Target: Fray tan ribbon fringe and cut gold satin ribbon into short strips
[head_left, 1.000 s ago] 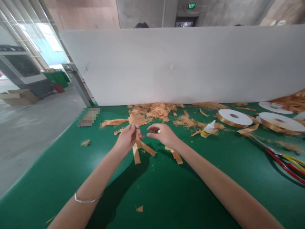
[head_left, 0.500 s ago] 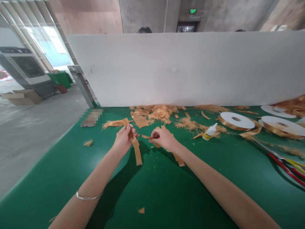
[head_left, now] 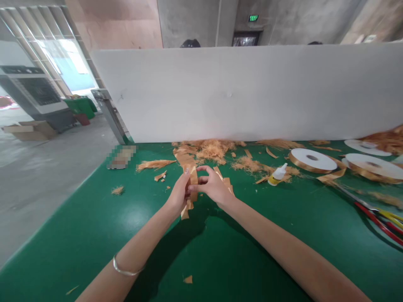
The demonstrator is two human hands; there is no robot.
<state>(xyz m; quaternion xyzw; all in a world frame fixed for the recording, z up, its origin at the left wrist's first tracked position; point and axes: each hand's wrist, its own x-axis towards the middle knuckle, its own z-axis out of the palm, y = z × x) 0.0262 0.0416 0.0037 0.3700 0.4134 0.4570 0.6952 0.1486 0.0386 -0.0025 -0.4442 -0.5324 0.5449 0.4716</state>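
Over the green table (head_left: pixel 252 260), my left hand (head_left: pixel 179 195) is closed on golden-brown ribbon strips (head_left: pixel 194 179), whose cut ends hang below the fingers. My right hand (head_left: pixel 217 188) meets it from the right, thumb and fingers pinching the same ribbon; some fingertips are hidden behind it. Partly behind my right hand lie more cut ribbon pieces (head_left: pixel 227 183). Just beyond both hands sit flat ribbon pieces (head_left: pixel 185 157) and a heap of frayed fibre (head_left: pixel 214 151).
A small white bottle with a yellow label (head_left: pixel 277 175) stands to the right. Further right are ribbon spools (head_left: pixel 311 159) and scissors with red and yellow handles (head_left: pixel 378 216). A white panel (head_left: pixel 226 92) borders the table's back. Small scraps (head_left: pixel 188 279) lie near the front.
My left hand has moved right and slightly nearer with its strip. My right hand has brought its small ribbon piece to that strip, and the hands now meet.
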